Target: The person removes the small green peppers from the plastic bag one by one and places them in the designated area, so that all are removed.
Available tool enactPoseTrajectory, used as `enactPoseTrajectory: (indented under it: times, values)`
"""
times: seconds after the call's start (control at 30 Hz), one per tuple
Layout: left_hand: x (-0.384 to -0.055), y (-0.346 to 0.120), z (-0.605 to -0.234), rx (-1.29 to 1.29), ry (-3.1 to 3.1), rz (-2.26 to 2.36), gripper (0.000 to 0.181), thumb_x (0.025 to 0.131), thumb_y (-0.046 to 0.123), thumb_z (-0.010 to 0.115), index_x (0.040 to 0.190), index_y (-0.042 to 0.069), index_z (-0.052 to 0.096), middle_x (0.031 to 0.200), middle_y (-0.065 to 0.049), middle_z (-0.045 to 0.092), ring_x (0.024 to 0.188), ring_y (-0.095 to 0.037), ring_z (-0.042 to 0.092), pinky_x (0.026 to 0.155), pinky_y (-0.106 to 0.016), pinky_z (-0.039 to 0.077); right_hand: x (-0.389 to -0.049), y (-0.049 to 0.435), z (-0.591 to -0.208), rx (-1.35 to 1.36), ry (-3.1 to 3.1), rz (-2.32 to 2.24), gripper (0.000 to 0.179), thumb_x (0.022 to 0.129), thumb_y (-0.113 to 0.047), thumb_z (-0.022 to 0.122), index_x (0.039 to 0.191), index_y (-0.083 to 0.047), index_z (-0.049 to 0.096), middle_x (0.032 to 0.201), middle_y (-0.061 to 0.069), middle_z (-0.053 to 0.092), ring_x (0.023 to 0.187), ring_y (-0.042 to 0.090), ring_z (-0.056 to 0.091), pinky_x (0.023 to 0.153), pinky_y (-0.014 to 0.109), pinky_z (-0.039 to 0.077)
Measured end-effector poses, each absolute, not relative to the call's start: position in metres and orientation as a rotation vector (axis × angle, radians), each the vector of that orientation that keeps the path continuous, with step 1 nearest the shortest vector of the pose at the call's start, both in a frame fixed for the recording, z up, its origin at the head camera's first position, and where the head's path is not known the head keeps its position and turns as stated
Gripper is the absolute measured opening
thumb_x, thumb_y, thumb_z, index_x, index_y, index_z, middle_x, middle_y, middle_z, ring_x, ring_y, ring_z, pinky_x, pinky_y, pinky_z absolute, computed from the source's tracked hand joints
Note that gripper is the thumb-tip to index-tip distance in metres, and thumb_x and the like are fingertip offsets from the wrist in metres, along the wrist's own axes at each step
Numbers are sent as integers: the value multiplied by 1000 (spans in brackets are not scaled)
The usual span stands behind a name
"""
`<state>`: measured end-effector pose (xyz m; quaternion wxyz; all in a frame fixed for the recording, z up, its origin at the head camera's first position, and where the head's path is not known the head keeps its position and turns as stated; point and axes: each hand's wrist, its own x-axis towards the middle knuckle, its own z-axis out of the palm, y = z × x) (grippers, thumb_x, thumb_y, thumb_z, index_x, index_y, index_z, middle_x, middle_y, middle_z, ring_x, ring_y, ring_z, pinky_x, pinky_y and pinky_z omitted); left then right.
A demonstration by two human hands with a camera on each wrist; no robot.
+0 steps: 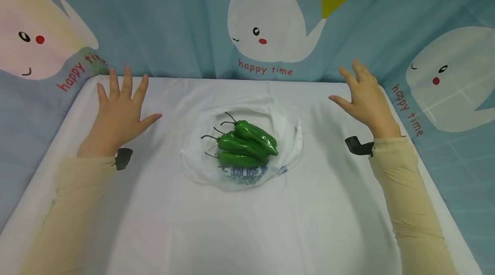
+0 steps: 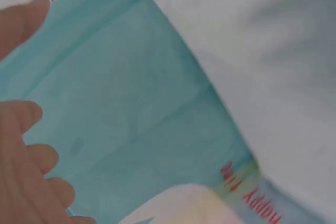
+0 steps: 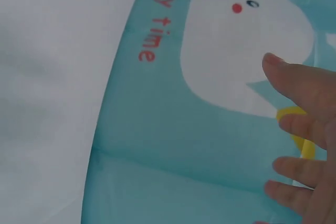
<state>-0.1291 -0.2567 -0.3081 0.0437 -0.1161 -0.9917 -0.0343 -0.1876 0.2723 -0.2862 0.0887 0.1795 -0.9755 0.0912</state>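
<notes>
Several glossy green peppers [image 1: 243, 146] with thin dark stems lie in a loose pile on a white plastic bag [image 1: 197, 163] at the middle of the table. Blue print shows on the bag's near side. To the left of the bag, my left hand [image 1: 117, 118] is held with fingers spread and nothing in it. My right hand [image 1: 363, 99] hovers to the right, over the table's far right corner, its fingers apart and holding nothing. In the left wrist view the fingertips [image 2: 44, 158] appear at the left edge; the right wrist view has the thumb [image 3: 294, 80] and fingers at its right edge.
A white cloth covers the table [image 1: 232, 232]. Behind it and along both sides hangs a blue-green curtain [image 1: 166, 21] printed with whales and red lettering. Each wrist carries a dark strap piece, such as the one on the right wrist [image 1: 359, 146].
</notes>
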Motion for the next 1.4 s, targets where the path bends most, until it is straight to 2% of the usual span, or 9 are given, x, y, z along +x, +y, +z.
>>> enactPoseTrajectory:
  times: [0.13,0.33,0.57,0.7,0.83,1.03,1.17,1.3,1.4]
  values:
    - [-116,-245,-325,-337,-2990,-337,84,91,33,62,148,-4,12,151,-27,-11,136,-48,-14,102,-71,0,-177,262,-290,565,-2838,347,70,86,-27,70,142,0,37,148,28,26,133,46,26,105,60,24]
    - [-92,-227,-351,-330,-2928,-761,78,94,27,59,148,-6,13,153,-25,-3,140,-40,-5,109,-61,5,-163,241,-302,650,-2776,471,66,85,-22,72,140,-1,41,147,24,32,131,43,32,98,61,34]
    - [-77,-204,-378,-266,-2840,-969,73,95,27,58,147,-6,19,155,-20,4,142,-34,0,112,-53,8,-151,212,-324,859,-2691,686,64,85,-14,71,140,0,41,145,20,36,131,38,33,106,53,29]
    - [-78,-192,-388,-206,-2811,-1047,71,95,28,56,147,-4,20,154,-21,13,141,-37,12,110,-55,16,-143,194,-338,972,-2627,812,61,83,-11,73,137,0,46,141,17,43,129,34,38,106,48,31]
    - [-80,-185,-395,-140,-2749,-1110,66,95,23,58,145,-6,26,149,-25,25,136,-41,24,108,-54,22,-137,180,-353,1112,-2547,962,54,80,-2,74,130,2,54,132,16,53,122,30,48,102,43,37]
    - [-80,-181,-404,-52,-2722,-1182,57,94,14,59,139,-10,35,139,-31,39,119,-49,44,100,-55,36,-130,167,-372,1252,-2529,1133,42,80,2,72,120,3,61,120,13,62,113,27,56,94,41,45]
    - [-81,-180,-413,-9,-2679,-1311,49,94,11,59,136,-9,42,135,-27,45,121,-42,47,99,-45,41,-127,165,-380,1277,-2578,1180,39,81,-1,71,119,1,62,120,11,63,112,25,57,94,38,46]
    - [-83,-179,-420,25,-2620,-1477,44,95,13,58,134,-5,47,134,-21,50,121,-33,50,98,-33,41,-125,166,-387,1245,-2611,1207,44,77,-1,76,119,0,63,121,11,62,114,24,56,95,36,45]
    - [-84,-178,-423,72,-2591,-1560,42,94,13,59,133,-2,50,131,-20,53,119,-30,53,97,-30,43,-123,167,-390,1220,-2645,1214,49,75,-3,78,121,-1,62,125,10,60,118,25,54,97,38,44]
